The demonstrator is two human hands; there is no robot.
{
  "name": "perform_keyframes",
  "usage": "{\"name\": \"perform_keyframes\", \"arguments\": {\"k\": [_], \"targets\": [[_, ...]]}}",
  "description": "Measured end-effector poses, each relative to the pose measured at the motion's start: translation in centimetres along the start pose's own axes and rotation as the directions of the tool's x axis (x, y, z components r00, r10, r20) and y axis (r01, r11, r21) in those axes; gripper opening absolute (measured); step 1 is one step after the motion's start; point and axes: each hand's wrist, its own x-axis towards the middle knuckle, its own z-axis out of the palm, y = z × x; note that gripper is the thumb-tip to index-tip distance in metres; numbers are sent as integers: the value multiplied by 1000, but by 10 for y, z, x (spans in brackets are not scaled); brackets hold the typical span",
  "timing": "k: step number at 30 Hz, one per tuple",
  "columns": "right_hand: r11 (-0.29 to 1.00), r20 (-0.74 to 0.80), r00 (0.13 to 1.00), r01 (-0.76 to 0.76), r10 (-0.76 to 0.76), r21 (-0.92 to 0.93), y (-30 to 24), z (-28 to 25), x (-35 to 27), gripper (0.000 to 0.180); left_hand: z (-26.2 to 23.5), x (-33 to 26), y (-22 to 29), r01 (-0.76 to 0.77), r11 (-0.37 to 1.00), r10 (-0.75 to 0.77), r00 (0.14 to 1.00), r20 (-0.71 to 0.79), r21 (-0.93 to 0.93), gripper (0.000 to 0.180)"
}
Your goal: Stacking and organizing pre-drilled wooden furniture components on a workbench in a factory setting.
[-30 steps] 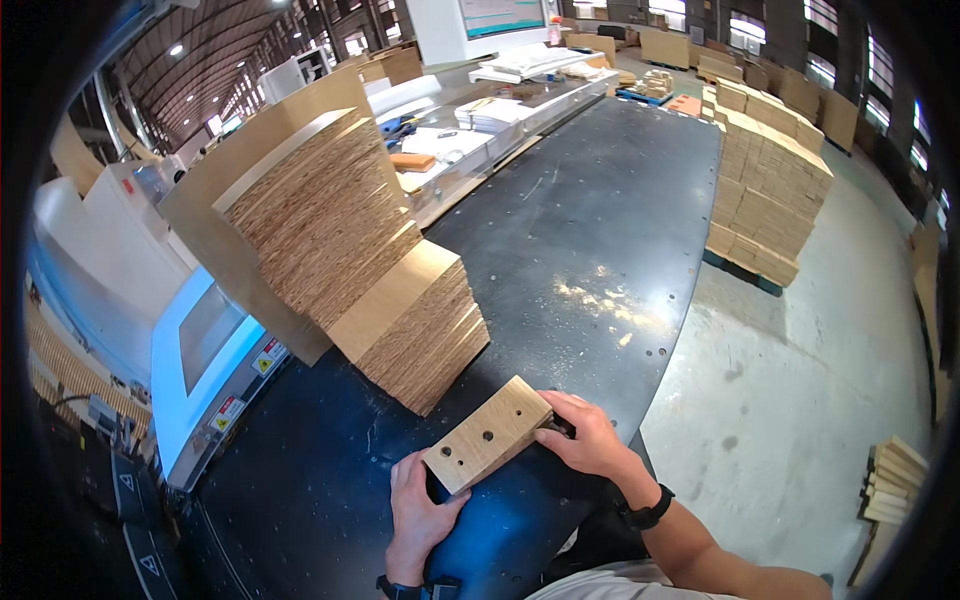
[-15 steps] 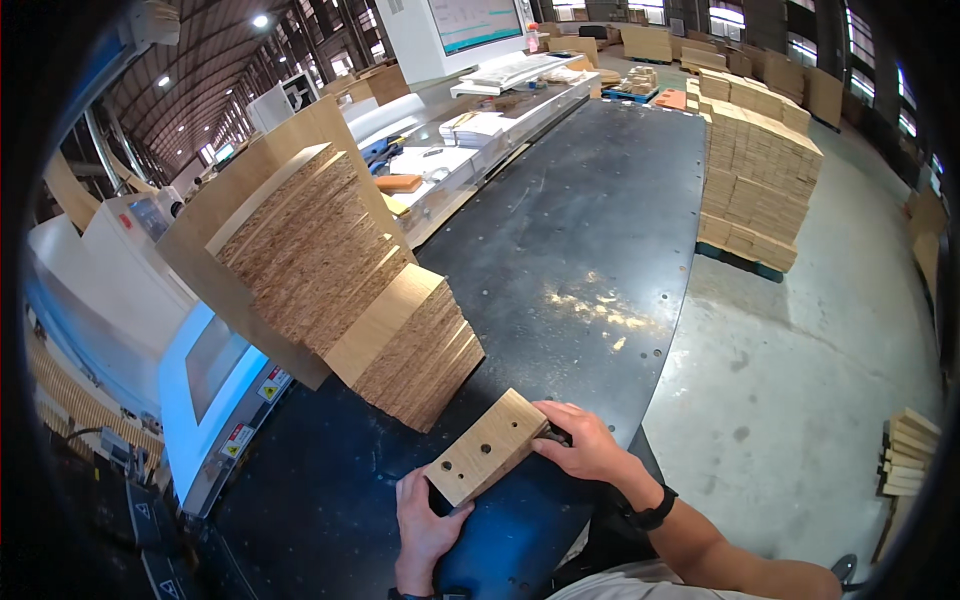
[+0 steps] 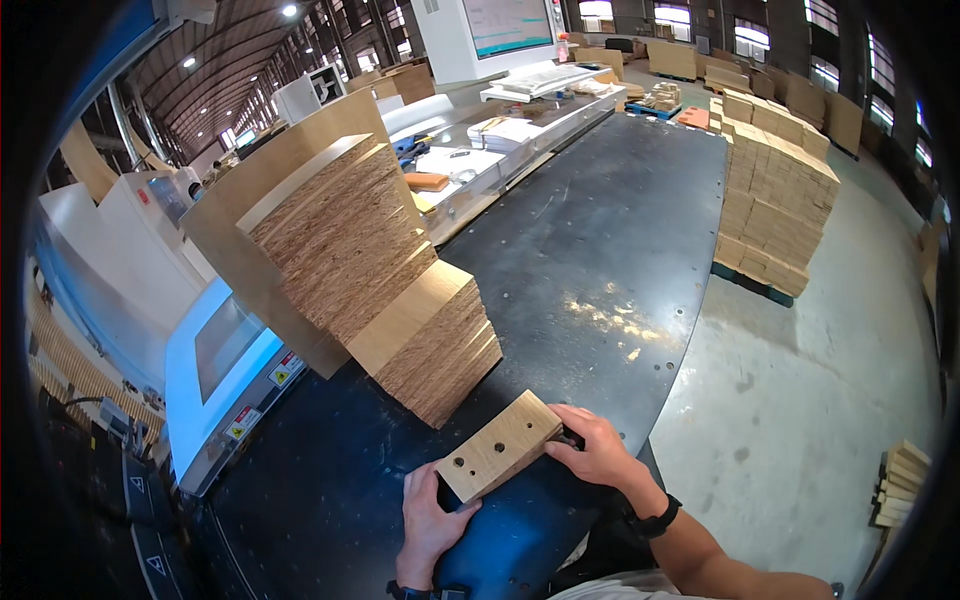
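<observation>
A rectangular, wood-coloured drilled block [image 3: 515, 437] lies slantwise above the black tabletop, with several round holes in its upper face. Whether it is one piece or boards stacked together, I cannot tell. My left hand [image 3: 432, 520] is closed on its near left end, thumb along the front side. At the opposite end my right hand [image 3: 597, 447] grips it between thumb and fingers; some fingertips are hidden behind it. Just beyond the block stands a stack of particleboard pieces [image 3: 445, 355], and a taller particleboard stack [image 3: 345, 235] adjoins it at the back left.
Wood dust [image 3: 615, 320] is scattered on the black table [image 3: 600, 220]. A large upright panel [image 3: 220, 245] leans behind the stacks, beside a blue-and-white machine [image 3: 215, 370]. Papers [image 3: 505, 132] lie under a monitor [image 3: 505, 25]. A pallet of stacked boards [image 3: 775, 190] stands on the floor to the right.
My view has turned slightly, so the stacks and table appear farther right. Both hands keep their hold on the drilled block, which has hardly moved relative to them.
</observation>
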Motion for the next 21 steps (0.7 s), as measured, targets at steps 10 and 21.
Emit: {"name": "perform_keyframes", "arguments": {"k": [10,21], "targets": [[1000,14,1000,-7,8,-16,-1,-1,-1,52,3,0,-5,-51,999,51,998,-24,-16,74],[1000,0,1000,-14,14,-19,1,1,-1,58,0,0,-1,-52,998,51,998,-29,-25,73]]}}
